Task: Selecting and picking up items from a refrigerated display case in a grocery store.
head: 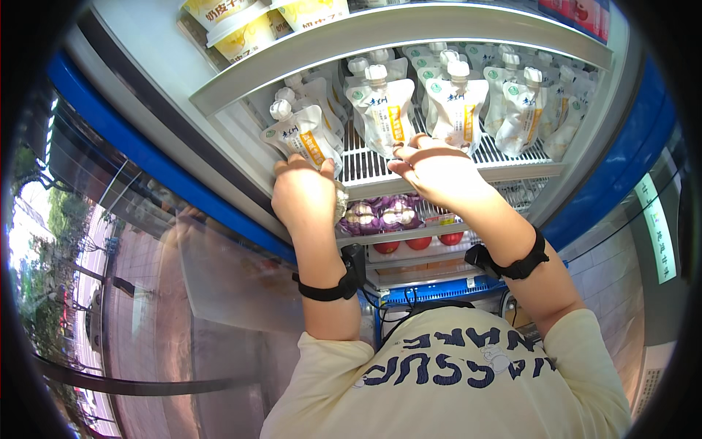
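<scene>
Inside an upright refrigerated display case, white spouted pouches with orange panels stand in rows on a wire shelf [362, 164]. My left hand [304, 192] grips the lower part of the tilted front left pouch [301, 131], thumb at its bottom edge. My right hand [439, 170] reaches in, fingertips at the base of the middle pouch [386, 115]; whether it pinches the pouch I cannot tell. Behind that hand stands another front pouch [458, 110], its bottom partly covered by my fingers. Further right is one more front pouch [521, 120].
Above, a shelf edge [384, 33] carries yellow-and-white tubs [241, 38]. Below lie purple-netted bulbs [378, 214], probably garlic, and red round produce [419, 242]. A transparent door [230, 291] stands at the left. Black straps with devices circle both forearms; cables [397, 310] run near my waist.
</scene>
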Demonstrator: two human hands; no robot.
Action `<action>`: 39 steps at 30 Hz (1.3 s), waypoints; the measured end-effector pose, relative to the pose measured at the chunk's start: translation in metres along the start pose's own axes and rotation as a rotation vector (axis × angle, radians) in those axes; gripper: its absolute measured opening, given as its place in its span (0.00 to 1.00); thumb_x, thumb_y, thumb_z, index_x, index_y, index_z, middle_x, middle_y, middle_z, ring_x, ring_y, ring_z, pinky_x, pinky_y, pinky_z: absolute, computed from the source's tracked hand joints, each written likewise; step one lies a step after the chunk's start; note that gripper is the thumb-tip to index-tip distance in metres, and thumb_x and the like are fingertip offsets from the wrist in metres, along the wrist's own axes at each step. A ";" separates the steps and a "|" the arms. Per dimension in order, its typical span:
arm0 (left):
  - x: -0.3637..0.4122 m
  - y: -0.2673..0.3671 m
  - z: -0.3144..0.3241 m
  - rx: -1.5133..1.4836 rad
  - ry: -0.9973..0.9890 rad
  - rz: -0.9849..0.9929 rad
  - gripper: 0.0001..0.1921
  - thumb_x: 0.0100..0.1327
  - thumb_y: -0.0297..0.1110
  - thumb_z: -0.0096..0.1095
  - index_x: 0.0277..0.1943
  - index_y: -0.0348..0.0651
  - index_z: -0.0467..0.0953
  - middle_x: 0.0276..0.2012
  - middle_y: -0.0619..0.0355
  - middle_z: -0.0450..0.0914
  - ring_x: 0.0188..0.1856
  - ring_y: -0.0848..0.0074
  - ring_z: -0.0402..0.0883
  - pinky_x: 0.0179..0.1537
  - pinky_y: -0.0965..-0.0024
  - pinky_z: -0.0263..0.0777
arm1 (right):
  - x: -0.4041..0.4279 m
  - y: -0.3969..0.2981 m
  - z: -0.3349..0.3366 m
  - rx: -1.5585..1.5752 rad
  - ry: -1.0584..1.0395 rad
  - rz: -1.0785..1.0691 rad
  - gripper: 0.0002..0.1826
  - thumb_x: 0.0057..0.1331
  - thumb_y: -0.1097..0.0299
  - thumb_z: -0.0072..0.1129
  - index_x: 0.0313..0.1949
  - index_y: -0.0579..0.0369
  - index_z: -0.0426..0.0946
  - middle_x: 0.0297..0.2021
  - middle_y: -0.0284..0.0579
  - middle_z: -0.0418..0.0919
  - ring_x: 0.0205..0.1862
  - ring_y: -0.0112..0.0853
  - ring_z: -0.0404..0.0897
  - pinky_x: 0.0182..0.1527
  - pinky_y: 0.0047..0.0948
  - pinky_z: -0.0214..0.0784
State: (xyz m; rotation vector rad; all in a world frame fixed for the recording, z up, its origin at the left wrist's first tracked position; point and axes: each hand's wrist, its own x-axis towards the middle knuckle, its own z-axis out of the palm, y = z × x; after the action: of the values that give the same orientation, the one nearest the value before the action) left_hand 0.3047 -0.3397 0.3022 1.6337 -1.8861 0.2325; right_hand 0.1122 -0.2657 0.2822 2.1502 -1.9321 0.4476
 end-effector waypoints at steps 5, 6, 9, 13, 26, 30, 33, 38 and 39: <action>0.003 0.002 0.005 -0.006 0.026 -0.006 0.19 0.52 0.44 0.71 0.36 0.36 0.76 0.37 0.47 0.79 0.36 0.55 0.82 0.39 0.58 0.76 | 0.001 0.003 0.007 0.071 0.059 0.100 0.17 0.67 0.56 0.52 0.49 0.50 0.77 0.48 0.48 0.76 0.46 0.42 0.79 0.44 0.38 0.73; 0.002 0.002 0.006 -0.009 0.037 -0.001 0.18 0.51 0.43 0.72 0.36 0.37 0.76 0.36 0.47 0.79 0.36 0.56 0.83 0.39 0.59 0.76 | 0.000 0.002 0.007 0.071 0.059 0.097 0.17 0.67 0.56 0.52 0.49 0.50 0.77 0.48 0.48 0.76 0.46 0.42 0.79 0.44 0.38 0.73; 0.002 -0.002 0.007 0.000 0.079 -0.002 0.17 0.50 0.41 0.73 0.35 0.37 0.75 0.35 0.48 0.79 0.36 0.56 0.83 0.39 0.59 0.76 | -0.001 -0.005 0.005 0.085 0.040 0.110 0.18 0.68 0.54 0.51 0.50 0.51 0.76 0.47 0.49 0.76 0.46 0.42 0.79 0.44 0.39 0.73; -0.002 -0.013 0.006 -0.004 0.088 0.017 0.17 0.51 0.40 0.72 0.35 0.37 0.75 0.35 0.47 0.79 0.35 0.54 0.82 0.38 0.58 0.76 | -0.002 -0.013 0.005 0.105 0.017 0.105 0.19 0.67 0.52 0.50 0.48 0.52 0.76 0.48 0.50 0.76 0.45 0.43 0.79 0.45 0.39 0.73; -0.138 0.130 0.012 -1.236 -0.617 0.858 0.16 0.56 0.32 0.68 0.38 0.35 0.68 0.40 0.52 0.69 0.45 0.68 0.68 0.49 0.69 0.62 | -0.186 0.027 0.005 1.164 0.189 0.296 0.20 0.54 0.68 0.64 0.43 0.58 0.67 0.32 0.55 0.78 0.38 0.51 0.79 0.36 0.40 0.67; -0.204 0.197 0.067 -0.916 -1.043 1.081 0.11 0.53 0.21 0.65 0.36 0.35 0.68 0.39 0.47 0.75 0.39 0.59 0.76 0.42 0.65 0.69 | -0.324 0.086 0.057 1.556 0.065 0.567 0.19 0.62 0.64 0.63 0.49 0.58 0.70 0.39 0.43 0.81 0.42 0.29 0.80 0.42 0.30 0.70; -0.257 0.244 0.085 -0.738 -1.330 1.040 0.05 0.62 0.23 0.56 0.38 0.34 0.67 0.38 0.47 0.80 0.38 0.57 0.81 0.40 0.65 0.73 | -0.458 0.134 0.143 1.735 -0.057 0.887 0.22 0.63 0.59 0.63 0.52 0.57 0.73 0.41 0.43 0.82 0.42 0.26 0.80 0.45 0.25 0.74; -0.356 0.304 0.133 -0.437 -1.630 1.008 0.06 0.65 0.26 0.54 0.44 0.38 0.70 0.33 0.47 0.79 0.35 0.55 0.81 0.37 0.63 0.73 | -0.659 0.196 0.335 0.760 -0.079 1.936 0.13 0.58 0.66 0.53 0.41 0.53 0.81 0.39 0.51 0.82 0.42 0.46 0.81 0.46 0.42 0.73; -0.381 0.320 0.137 -0.371 -1.684 0.983 0.06 0.65 0.27 0.54 0.44 0.38 0.70 0.33 0.47 0.79 0.35 0.55 0.81 0.36 0.62 0.73 | -0.698 0.201 0.378 0.685 -0.199 1.882 0.13 0.59 0.70 0.51 0.42 0.55 0.79 0.38 0.53 0.82 0.42 0.49 0.81 0.43 0.43 0.74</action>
State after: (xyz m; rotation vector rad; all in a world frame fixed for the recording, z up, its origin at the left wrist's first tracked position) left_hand -0.0277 -0.0236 0.0657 0.2139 -3.4038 -1.4417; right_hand -0.1209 0.2233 -0.3326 -0.3385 -3.6027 1.1874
